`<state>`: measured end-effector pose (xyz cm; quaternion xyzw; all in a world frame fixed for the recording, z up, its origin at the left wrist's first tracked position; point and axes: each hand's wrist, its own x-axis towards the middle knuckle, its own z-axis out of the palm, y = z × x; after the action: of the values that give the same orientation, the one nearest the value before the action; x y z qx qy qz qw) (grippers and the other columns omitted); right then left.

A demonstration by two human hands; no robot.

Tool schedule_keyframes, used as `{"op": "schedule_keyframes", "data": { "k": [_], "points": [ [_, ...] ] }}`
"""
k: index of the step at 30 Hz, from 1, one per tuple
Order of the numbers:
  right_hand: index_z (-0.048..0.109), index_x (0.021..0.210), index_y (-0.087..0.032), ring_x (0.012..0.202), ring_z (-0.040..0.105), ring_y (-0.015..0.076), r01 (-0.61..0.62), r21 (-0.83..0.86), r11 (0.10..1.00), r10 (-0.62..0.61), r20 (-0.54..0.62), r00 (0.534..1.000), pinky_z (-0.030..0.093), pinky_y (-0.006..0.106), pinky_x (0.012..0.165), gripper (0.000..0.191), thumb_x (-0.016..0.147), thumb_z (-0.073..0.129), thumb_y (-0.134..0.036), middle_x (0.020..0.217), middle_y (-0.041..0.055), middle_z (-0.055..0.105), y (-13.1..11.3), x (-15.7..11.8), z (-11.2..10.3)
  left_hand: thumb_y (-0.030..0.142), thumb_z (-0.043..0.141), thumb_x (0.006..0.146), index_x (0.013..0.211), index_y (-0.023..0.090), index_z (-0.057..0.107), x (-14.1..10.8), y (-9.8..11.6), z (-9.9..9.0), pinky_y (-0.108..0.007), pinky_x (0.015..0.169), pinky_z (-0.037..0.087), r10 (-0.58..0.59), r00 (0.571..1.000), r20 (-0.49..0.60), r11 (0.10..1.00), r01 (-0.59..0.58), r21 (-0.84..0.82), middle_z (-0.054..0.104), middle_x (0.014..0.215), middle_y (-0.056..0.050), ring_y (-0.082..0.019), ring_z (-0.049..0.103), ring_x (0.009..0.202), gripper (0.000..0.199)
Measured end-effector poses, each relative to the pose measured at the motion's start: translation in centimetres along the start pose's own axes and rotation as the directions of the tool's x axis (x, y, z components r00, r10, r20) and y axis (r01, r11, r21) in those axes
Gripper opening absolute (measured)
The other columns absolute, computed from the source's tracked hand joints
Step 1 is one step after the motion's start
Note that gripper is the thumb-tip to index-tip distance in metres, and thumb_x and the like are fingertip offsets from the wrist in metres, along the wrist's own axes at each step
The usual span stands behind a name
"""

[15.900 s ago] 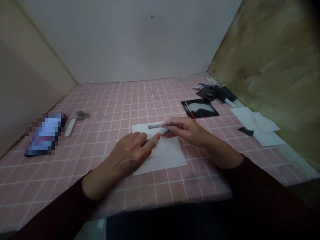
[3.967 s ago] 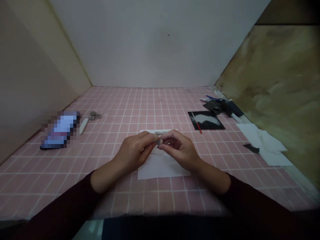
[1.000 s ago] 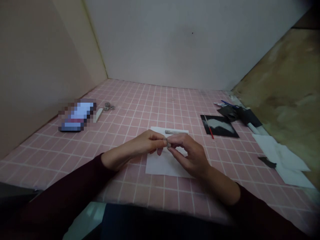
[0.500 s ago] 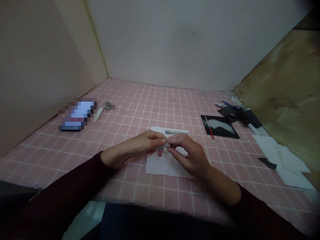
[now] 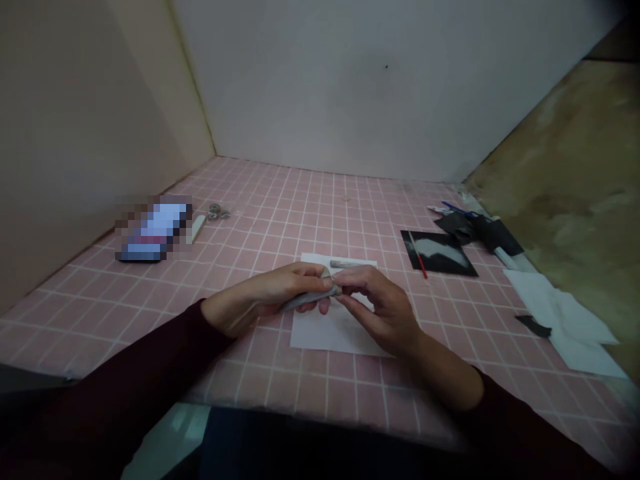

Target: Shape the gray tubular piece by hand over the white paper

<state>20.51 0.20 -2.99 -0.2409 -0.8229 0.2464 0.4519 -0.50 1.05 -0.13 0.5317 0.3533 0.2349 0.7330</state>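
My left hand [image 5: 283,285] is closed on a thin grey strip [image 5: 305,301], which looks like a folded piece of sandpaper and sticks out below the thumb. Fingertips of my right hand [image 5: 387,308] pinch a small tan-ended piece [image 5: 339,291] at the strip's right end; most of that piece is hidden. Both hands meet above a white sheet of paper [image 5: 320,335]. Just behind the fingers, a grey stick-like thing [image 5: 345,264] lies at the sheet's far edge.
On the left lie a blurred-out phone [image 5: 157,233], a pale bar [image 5: 197,229] and several small grey rings [image 5: 217,211]. To the right are a black sheet with white powder [image 5: 443,255], a red thin tool [image 5: 421,264], dark scraps [image 5: 495,235] and white papers [image 5: 575,320].
More of the grey strip now shows below my left thumb, reaching down to the left. My right hand has stayed nearly in place, still pinching at the strip's end.
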Motion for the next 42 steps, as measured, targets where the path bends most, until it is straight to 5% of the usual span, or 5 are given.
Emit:
{"op": "schedule_keyframes", "data": {
  "k": [9, 16, 31, 42],
  "points": [
    [0.066, 0.114, -0.023, 0.096, 0.067, 0.0205, 0.017, -0.025, 1.000, -0.016, 0.028, 0.999, 0.057, 0.038, 0.082, 0.024, 0.093, 0.062, -0.011, 0.104, 0.0077, 0.071, 0.2, -0.1, -0.2, 0.029, 0.061, 0.087, 0.081, 0.016, 0.058, 0.6, -1.1, -0.1, -0.024, 0.050, 0.026, 0.034, 0.999, 0.022, 0.999, -0.034, -0.013, 0.059, 0.066, 0.001, -0.008, 0.039, 0.051, 0.015],
    [0.066, 0.114, -0.021, 0.083, 0.066, 0.0169, -0.095, 0.034, 0.995, 0.094, 0.044, 0.995, 0.056, 0.033, 0.073, 0.020, 0.094, 0.063, -0.016, 0.097, 0.0060, 0.069, 0.6, -0.1, -0.5, 0.030, 0.061, 0.089, 0.079, 0.015, 0.059, -0.1, 0.6, 0.9, -0.023, 0.046, 0.025, 0.023, 0.998, -0.055, 0.989, -0.015, 0.149, 0.050, 0.060, 0.005, -0.006, 0.033, 0.047, 0.018],
    [0.065, 0.115, -0.021, 0.097, 0.067, 0.0196, 0.039, -0.062, 0.997, -0.036, 0.054, 0.998, 0.056, 0.034, 0.080, 0.022, 0.094, 0.062, -0.013, 0.104, 0.0085, 0.071, 0.8, -0.1, -0.4, 0.032, 0.059, 0.086, 0.075, 0.017, 0.055, 0.1, 0.7, 1.1, -0.023, 0.050, 0.027, 0.029, 0.996, -0.089, 0.968, -0.006, 0.251, 0.047, 0.056, 0.006, -0.009, 0.038, 0.051, 0.020],
    [0.068, 0.112, -0.020, 0.079, 0.069, 0.0129, -0.206, 0.224, 0.953, 0.190, 0.091, 0.978, 0.058, 0.028, 0.072, 0.021, 0.091, 0.066, -0.017, 0.098, 0.0051, 0.066, 1.4, -0.1, -0.7, 0.026, 0.064, 0.081, 0.087, 0.018, 0.049, 0.1, 0.4, 1.0, -0.022, 0.049, 0.030, 0.012, 0.996, -0.087, 0.987, 0.002, 0.159, 0.056, 0.069, 0.004, -0.007, 0.044, 0.054, 0.017]
  ]
}}
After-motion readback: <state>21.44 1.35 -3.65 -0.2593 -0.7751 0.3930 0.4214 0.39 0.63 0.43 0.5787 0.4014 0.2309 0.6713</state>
